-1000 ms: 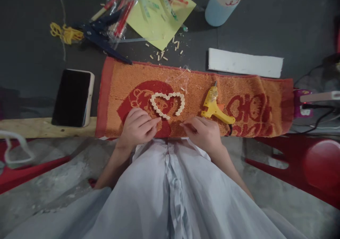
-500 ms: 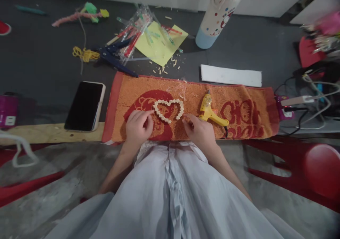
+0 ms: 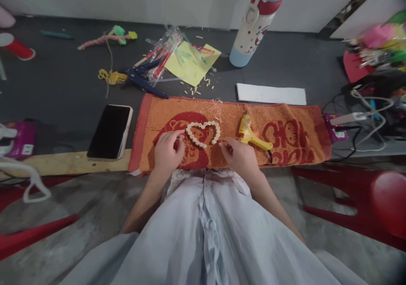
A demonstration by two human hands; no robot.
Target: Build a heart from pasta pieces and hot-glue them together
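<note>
A heart outline made of small pale pieces lies on an orange and red towel, with a gap near its lower right. Beside its left edge is my left hand, fingers curled and index and thumb tips close together. Whether those tips grip the outline is unclear. To the right of the heart, my right hand rests low over the towel, thumb and forefinger bent towards each other. Anything between them is too small to make out. Just beyond that hand, a yellow glue gun lies on the towel.
A phone lies left of the towel. Behind are blue-handled pliers, yellow paper with loose pale bits, a white strip and a tall bottle. Cables run at the right.
The camera view has shifted slightly, bringing more of the table's back and the bottle top into sight. Both hands keep nearly the same places beside the heart.
</note>
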